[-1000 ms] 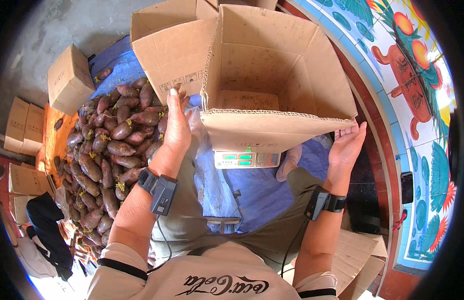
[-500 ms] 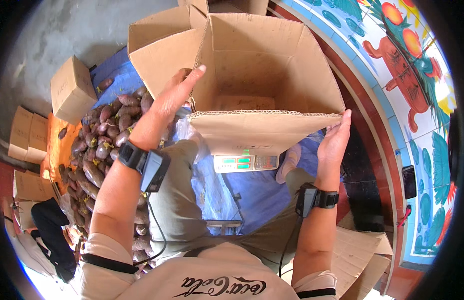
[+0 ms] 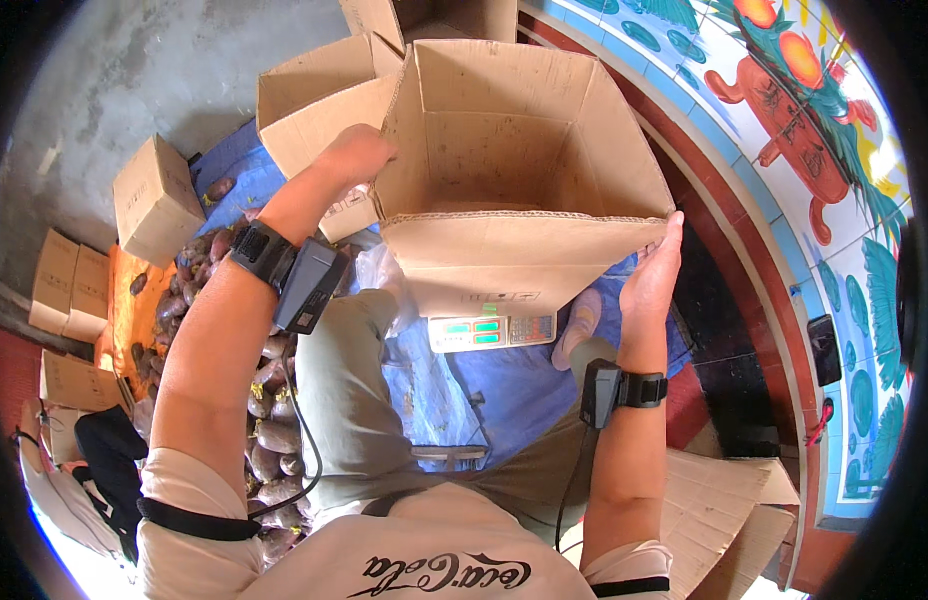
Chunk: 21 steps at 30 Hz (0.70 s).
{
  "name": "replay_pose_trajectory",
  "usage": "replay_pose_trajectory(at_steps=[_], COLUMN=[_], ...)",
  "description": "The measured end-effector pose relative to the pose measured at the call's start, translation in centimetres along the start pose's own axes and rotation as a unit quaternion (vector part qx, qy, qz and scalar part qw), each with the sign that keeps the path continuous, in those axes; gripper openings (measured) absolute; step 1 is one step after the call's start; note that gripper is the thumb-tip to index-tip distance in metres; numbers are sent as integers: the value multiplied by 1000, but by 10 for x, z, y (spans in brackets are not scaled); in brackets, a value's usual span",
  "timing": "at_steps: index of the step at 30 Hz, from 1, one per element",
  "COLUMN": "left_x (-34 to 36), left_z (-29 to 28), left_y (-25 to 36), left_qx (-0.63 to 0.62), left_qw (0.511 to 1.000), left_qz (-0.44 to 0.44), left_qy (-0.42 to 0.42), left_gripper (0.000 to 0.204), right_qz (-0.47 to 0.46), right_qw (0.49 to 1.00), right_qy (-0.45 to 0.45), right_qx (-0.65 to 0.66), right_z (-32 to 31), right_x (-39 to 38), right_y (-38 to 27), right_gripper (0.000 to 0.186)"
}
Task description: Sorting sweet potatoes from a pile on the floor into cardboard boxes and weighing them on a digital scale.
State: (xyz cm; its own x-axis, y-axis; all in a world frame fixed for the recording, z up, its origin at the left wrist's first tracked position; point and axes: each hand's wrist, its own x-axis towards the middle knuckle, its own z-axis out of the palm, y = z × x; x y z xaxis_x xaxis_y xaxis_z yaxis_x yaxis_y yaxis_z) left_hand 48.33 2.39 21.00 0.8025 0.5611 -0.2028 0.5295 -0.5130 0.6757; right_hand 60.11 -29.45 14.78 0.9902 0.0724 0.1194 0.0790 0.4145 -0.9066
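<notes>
A large open cardboard box [image 3: 514, 250] sits on a white electronic scale [image 3: 489, 333] with green displays; the inside that shows looks empty. My left hand [image 3: 354, 158] grips its left side near the rim, fingertips partly hidden. At the near right corner, my right hand [image 3: 652, 262] holds the box with fingers against the cardboard. Another open box [image 3: 314, 85] stands just behind my left hand.
Purple-skinned tubers [image 3: 279, 435] are heaped on the left. A blue tarp [image 3: 509, 405] covers the floor. Closed cartons [image 3: 154, 195] stand by the grey wall. Flattened cardboard [image 3: 719, 515] lies at lower right, beside a painted tiled wall [image 3: 814, 170]; a dark phone [image 3: 824, 350] is at the right.
My left hand has moved up and slightly right along the box's left side, its forearm now covering part of the tuber heap. The box and my right hand appear further left in view.
</notes>
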Motion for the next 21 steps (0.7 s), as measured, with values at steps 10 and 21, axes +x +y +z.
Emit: replay_pose_trajectory(at_steps=[10,21], left_x=[-11,-39], left_z=[-41,-110], left_y=[47,79], left_qx=[-30,-205], left_qw=[983,975], left_qz=[166,81], left_qy=[80,40], left_gripper=[24,25], right_qz=[-7,35], right_qw=[992,992], right_qy=[87,114], right_qx=[88,50], right_z=[-24,-38], right_x=[6,8], right_y=[-17,-19], right_gripper=[72,72])
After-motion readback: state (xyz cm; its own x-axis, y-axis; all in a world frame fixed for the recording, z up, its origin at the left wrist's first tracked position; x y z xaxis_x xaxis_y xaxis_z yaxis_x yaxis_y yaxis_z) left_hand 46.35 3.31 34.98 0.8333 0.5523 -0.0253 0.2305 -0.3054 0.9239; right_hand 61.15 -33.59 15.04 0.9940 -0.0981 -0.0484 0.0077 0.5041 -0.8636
